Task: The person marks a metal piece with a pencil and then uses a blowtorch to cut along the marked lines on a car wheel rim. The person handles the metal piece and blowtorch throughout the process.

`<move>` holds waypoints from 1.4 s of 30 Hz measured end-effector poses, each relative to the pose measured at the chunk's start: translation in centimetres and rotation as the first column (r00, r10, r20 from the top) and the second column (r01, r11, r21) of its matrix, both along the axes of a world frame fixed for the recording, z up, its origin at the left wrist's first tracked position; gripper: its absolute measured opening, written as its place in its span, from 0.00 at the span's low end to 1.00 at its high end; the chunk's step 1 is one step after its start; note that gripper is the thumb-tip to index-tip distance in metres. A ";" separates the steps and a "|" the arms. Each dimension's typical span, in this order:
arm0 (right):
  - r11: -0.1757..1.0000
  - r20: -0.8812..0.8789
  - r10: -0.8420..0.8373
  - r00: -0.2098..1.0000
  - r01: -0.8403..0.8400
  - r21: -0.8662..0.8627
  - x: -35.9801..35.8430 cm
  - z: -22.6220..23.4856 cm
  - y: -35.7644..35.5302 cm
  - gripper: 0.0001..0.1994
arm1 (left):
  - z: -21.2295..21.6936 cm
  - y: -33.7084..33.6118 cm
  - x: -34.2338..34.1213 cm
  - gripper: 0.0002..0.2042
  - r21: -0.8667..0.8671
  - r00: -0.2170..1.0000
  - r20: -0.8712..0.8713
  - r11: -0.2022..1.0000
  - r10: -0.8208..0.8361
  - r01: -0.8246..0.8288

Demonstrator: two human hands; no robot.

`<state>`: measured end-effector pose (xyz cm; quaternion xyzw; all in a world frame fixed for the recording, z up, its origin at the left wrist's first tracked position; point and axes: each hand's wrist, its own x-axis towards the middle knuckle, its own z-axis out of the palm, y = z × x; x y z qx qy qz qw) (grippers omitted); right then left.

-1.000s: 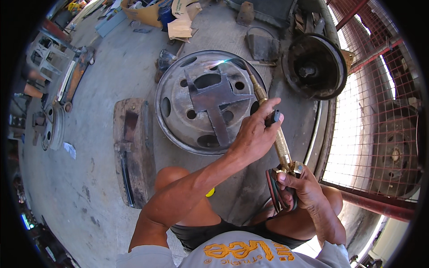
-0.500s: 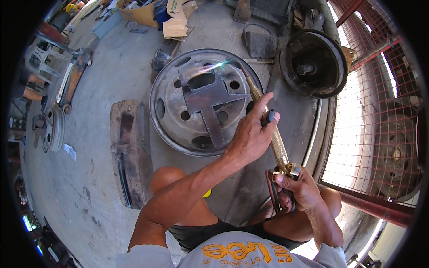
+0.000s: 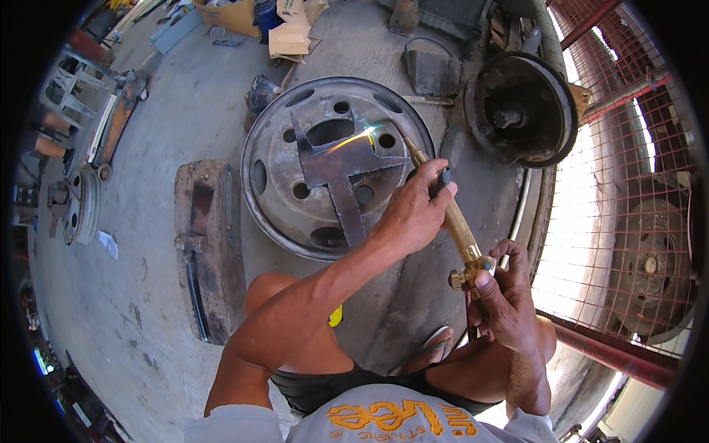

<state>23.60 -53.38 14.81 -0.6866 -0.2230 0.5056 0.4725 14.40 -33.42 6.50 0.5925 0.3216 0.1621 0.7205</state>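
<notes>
A brass gas torch [image 3: 462, 235] runs between my hands, its thin tip pointing away from me over a steel wheel rim [image 3: 255, 210]. My left hand [image 3: 413, 210] is closed round the torch's front part, and a short dark cylindrical end [image 3: 444, 176] sticks up between its fingers. At the rear, my right hand [image 3: 509, 306] grips the torch beside its brass valve knob [image 3: 458, 280]; some of its fingers are hidden. A lit flame [image 3: 368, 132] leaves the tip and passes over a dark, jagged-edged metal plate [image 3: 329, 164] lying on the rim.
A worn brake shoe-like metal piece [image 3: 209, 251] lies left of the rim. A dark brake drum [image 3: 521, 111] stands at the far right, near a red mesh fence [image 3: 591, 244]. Cardboard [image 3: 289, 37] lies at the back. Another person's arm [image 3: 49, 148] shows at the far left.
The torch has turned slightly, and its valve knob now faces left. My right hand has shifted its fingers at the rear. The flame shows a yellow-orange streak over the plate.
</notes>
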 end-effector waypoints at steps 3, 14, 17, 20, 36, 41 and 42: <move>0.999 0.020 0.023 1.000 -0.022 -0.032 0.1 -0.2 0.0 0.23 | 0.1 0.2 -0.2 0.24 0.011 0.999 -0.029 1.000 -0.024 0.025; 0.998 0.038 0.040 0.998 -0.038 -0.053 0.0 -0.2 0.1 0.21 | -0.3 -0.1 -0.4 0.22 0.021 1.000 -0.030 1.000 0.004 -0.004; 0.998 0.031 0.050 0.998 -0.048 -0.051 0.0 -0.3 0.1 0.21 | -0.3 -0.1 -0.5 0.24 0.026 0.999 -0.048 0.999 -0.024 0.025; 0.998 0.036 0.042 0.998 -0.040 -0.057 -0.1 -0.3 0.1 0.20 | -0.2 -0.1 -0.7 0.23 0.060 0.998 -0.065 0.998 -0.025 0.029; 0.998 0.041 0.047 0.998 -0.045 -0.054 -0.2 -0.5 0.0 0.20 | 0.1 -0.2 -0.7 0.22 0.073 0.997 -0.075 0.997 -0.015 0.020; 0.996 0.045 0.037 0.998 -0.033 -0.083 -0.1 -0.6 0.0 0.20 | 0.0 -0.2 -0.7 0.22 0.077 0.998 -0.063 0.997 -0.010 0.015; 0.997 0.040 0.046 0.998 -0.043 -0.060 -0.1 -0.6 0.0 0.20 | 0.0 -0.2 -0.6 0.22 0.073 0.998 -0.064 0.997 -0.010 0.014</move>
